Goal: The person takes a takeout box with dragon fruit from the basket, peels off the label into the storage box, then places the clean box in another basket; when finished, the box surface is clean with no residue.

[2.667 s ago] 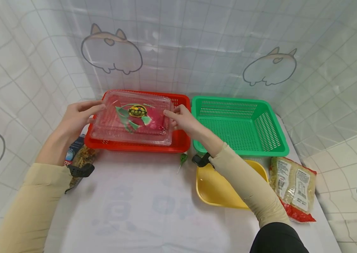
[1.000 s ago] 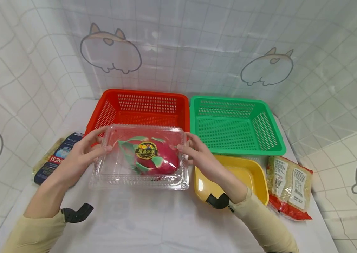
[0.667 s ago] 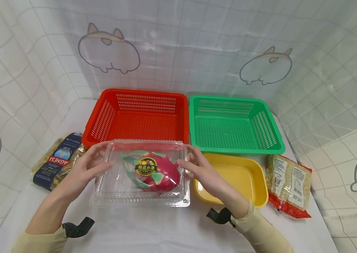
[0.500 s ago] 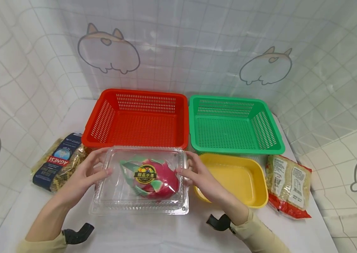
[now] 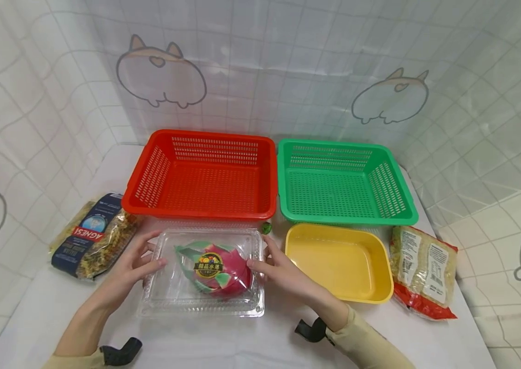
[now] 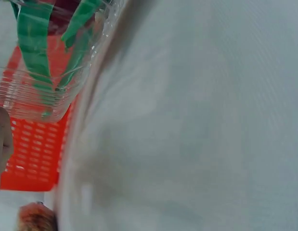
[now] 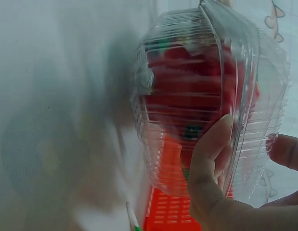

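My left hand grips the left side of a clear plastic clamshell box, thumb on the lid. From the other side my right hand holds it, with fingers on the lower wall and thumb above, as the right wrist view shows. A pink dragon fruit with green scales is inside the box, under a round black and gold label. The lid is closed. The box is level in front of the red basket, at or just above the cloth; I cannot tell whether it touches.
A green basket stands to the right of the red one. Before it is a yellow tub. Pasta bags lie at left, and a red-ended grain bag at right. A small green item sits behind the box.
The box has come out from over the red basket, toward me and down, in both hands. In the last half second it shifted slightly further, uncovering the small green item.
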